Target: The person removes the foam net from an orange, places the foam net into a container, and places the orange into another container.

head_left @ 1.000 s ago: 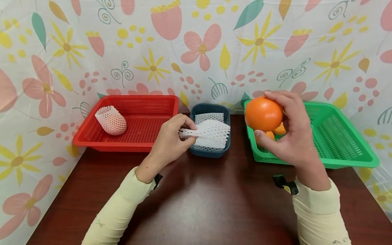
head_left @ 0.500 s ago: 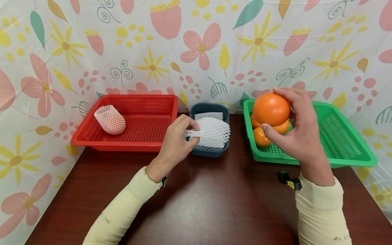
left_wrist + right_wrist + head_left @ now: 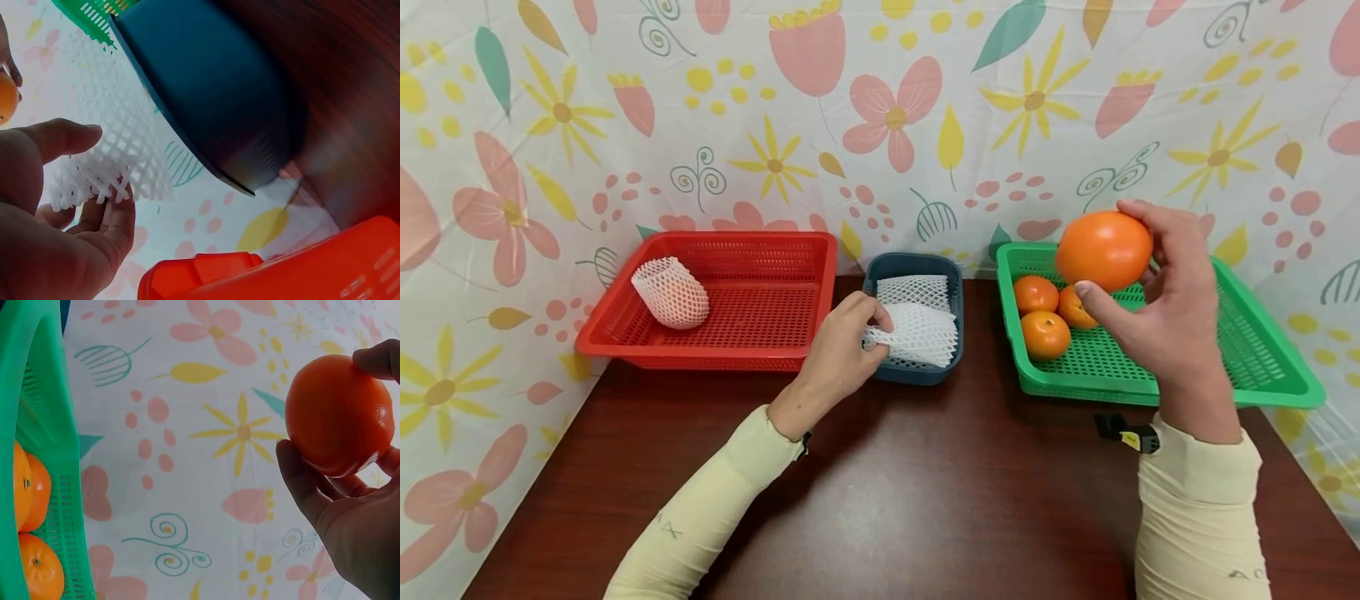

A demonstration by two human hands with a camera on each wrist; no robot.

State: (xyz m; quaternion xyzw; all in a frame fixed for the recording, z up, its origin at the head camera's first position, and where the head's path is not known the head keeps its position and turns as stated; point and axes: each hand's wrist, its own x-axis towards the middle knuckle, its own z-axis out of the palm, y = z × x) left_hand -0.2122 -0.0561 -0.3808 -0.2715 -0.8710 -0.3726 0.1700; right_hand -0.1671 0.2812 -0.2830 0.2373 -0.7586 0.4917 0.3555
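Observation:
My left hand (image 3: 842, 354) pinches one end of a white foam fruit net (image 3: 922, 333) over the dark blue basket (image 3: 913, 375). In the left wrist view the foam net (image 3: 125, 137) spreads away from the thumb and fingertips. Another white foam net (image 3: 913, 288) lies in that basket. My right hand (image 3: 1180, 300) grips an orange (image 3: 1103, 252) raised above the green basket (image 3: 1270, 387); in the right wrist view the thumb and fingers hold the orange (image 3: 337, 415) from its side. Below it, 3 smaller oranges (image 3: 1045, 335) sit at the green basket's left end.
On the left, a red basket (image 3: 707, 363) holds a fruit wrapped in a foam net (image 3: 672, 293). All the baskets stand in a row on a dark brown table (image 3: 880, 500), against a flower-printed cloth (image 3: 895, 200).
My right hand has carried the orange right and slightly up, uncovering the smaller oranges. The left hand has shifted slightly right and down, still pinching the foam net, which now lies flatter.

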